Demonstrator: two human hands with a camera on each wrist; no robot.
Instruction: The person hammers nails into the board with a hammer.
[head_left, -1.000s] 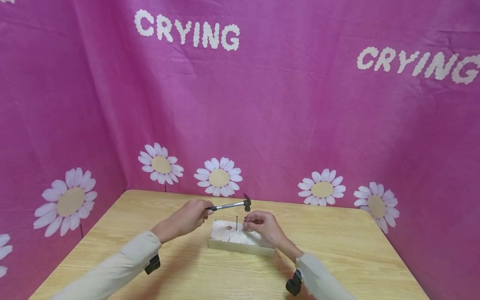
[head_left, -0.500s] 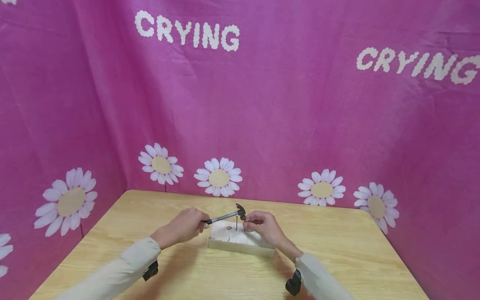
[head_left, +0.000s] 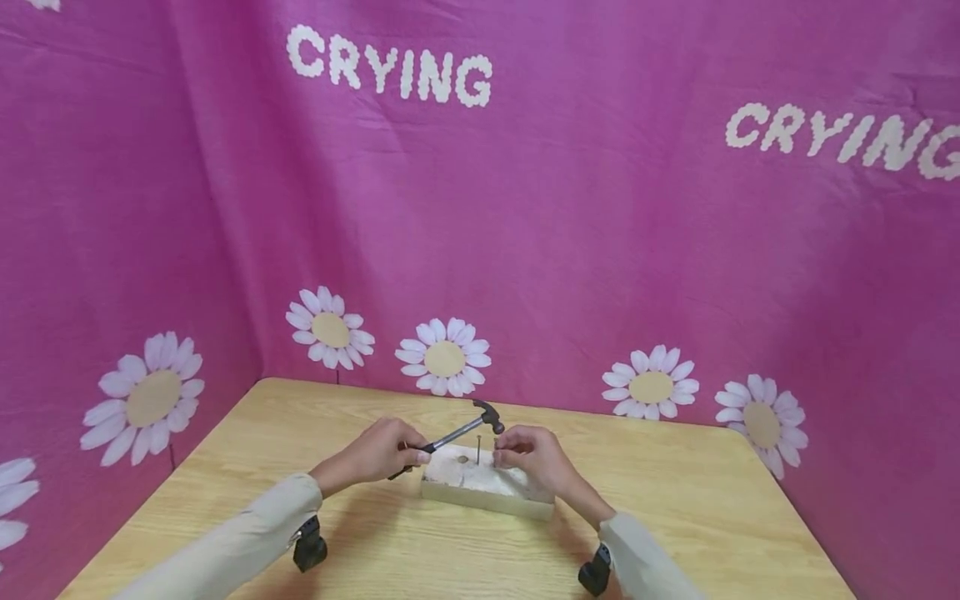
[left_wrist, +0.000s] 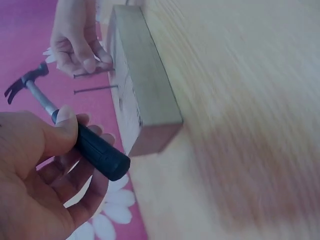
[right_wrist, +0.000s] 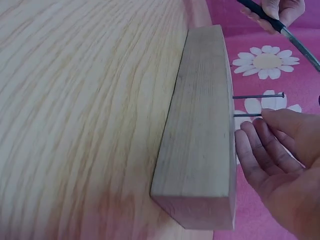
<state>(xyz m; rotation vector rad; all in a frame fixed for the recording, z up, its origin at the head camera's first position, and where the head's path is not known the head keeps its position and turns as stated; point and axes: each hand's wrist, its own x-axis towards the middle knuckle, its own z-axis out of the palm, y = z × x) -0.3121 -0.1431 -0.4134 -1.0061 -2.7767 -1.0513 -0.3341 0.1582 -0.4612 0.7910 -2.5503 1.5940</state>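
A: ok head cam first, where's everything sitting?

B: Pale block (head_left: 487, 502) is lying on the table (head_left: 420, 554), a bit in from the far edge, roughly midway between the left and right ones. The standing nail (head_left: 479, 451) is upright on its top, nearer the block's left end than the right hand (head_left: 538, 457) is.

A: and the hands?

B: Left hand (head_left: 378, 452) has its fingers wrapped round the hammer (head_left: 454, 434) by the black grip, near the block's left end. Hammer's head is up in the air over the block, just beside the right hand's fingertips. Behind the table's far edge there's a pink cloth (head_left: 562, 250) with daisies and "CRYING" on it.

A: left wrist cam any clearer?

B: yeah, right hand is pinching the second nail (left_wrist: 94, 73) between thumb and finger, nail head poking out past them. Both nails come off the block's top face side by side, not touching. Hammer's head is clear of both.

A: right wrist cam agree?

B: yep, right thumb tip is on the second nail, other fingers loosely bent near the block's top edge. Can't tell how deep either nail goes. Left hand's in the upper corner, gripping the hammer.
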